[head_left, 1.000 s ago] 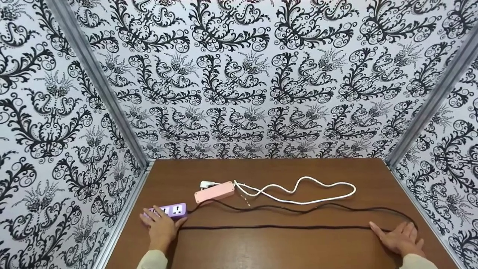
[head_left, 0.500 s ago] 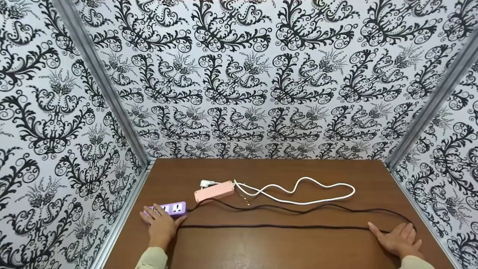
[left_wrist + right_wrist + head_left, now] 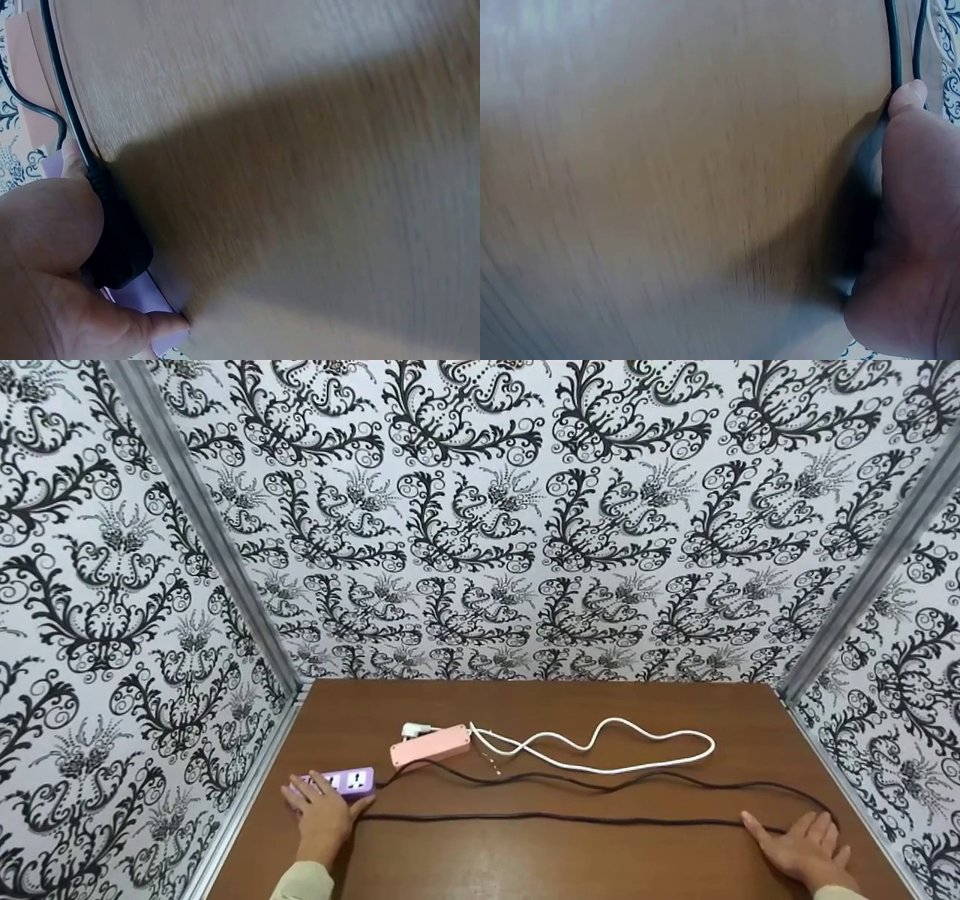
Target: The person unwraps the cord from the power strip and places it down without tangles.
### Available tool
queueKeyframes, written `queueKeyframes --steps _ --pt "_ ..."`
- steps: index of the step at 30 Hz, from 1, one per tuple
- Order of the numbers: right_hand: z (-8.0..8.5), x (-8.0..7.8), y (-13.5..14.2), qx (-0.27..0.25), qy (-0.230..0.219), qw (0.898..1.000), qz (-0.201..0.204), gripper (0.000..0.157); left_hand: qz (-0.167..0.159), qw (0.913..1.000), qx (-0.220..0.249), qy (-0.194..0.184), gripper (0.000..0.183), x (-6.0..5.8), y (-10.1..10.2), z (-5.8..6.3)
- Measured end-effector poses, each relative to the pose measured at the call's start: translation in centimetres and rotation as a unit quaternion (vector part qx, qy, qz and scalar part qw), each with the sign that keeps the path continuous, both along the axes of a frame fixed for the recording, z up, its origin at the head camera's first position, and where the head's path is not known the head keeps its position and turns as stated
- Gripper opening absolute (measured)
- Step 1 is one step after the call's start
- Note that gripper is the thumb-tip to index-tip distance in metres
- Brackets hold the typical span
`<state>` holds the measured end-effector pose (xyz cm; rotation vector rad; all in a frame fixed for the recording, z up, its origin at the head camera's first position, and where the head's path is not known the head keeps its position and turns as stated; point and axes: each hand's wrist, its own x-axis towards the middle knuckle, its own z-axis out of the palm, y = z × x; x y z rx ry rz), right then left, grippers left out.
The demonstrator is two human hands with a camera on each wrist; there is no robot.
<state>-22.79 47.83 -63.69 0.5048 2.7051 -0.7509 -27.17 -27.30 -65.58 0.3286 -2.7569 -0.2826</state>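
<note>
Your left hand [image 3: 324, 814] lies on the near end of the purple power strip [image 3: 346, 781], at the left side of the brown table [image 3: 540, 862]. Its fingers are spread and almost straight over the strip, and the thumb rests beside the black plug [image 3: 120, 247]; the left wrist view shows the thumb and palm against this plug. Your right hand [image 3: 802, 846] lies flat near the right edge, fingers straight and a little apart, on the bend of the black cable [image 3: 555, 816].

The black cable makes a long loop across the table, and its far run passes just beside the pink power strip [image 3: 430, 745] and close under the white cable [image 3: 600, 746]. If you pull from the right, I think the loop can tighten and push the pink strip or drag the white cable with it. Because your palms only press and do not grip, the cable can also slip out from under the right hand, or the purple strip can turn under the left.

Some things are hard to see. Both wrist views are blurred and show mostly table surface. Your left hand covers part of the purple strip, so its sockets there are hidden. The right palm hides exactly where the cable bends. Whether the white plug [image 3: 415, 729] is seated in the pink strip, I cannot tell.
</note>
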Motion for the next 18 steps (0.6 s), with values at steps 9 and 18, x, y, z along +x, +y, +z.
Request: queueKeyframes --steps 9,18 --pt "1.3 -1.3 -0.9 0.055 0.049 0.997 0.034 0.110 0.004 0.9896 0.099 -0.104 0.130 -0.2 0.0 0.6" --pt "3.1 -4.1 -6.7 0.077 0.204 0.971 0.094 0.084 -0.033 0.9970 0.069 0.009 0.110 -0.9 2.5 2.4"
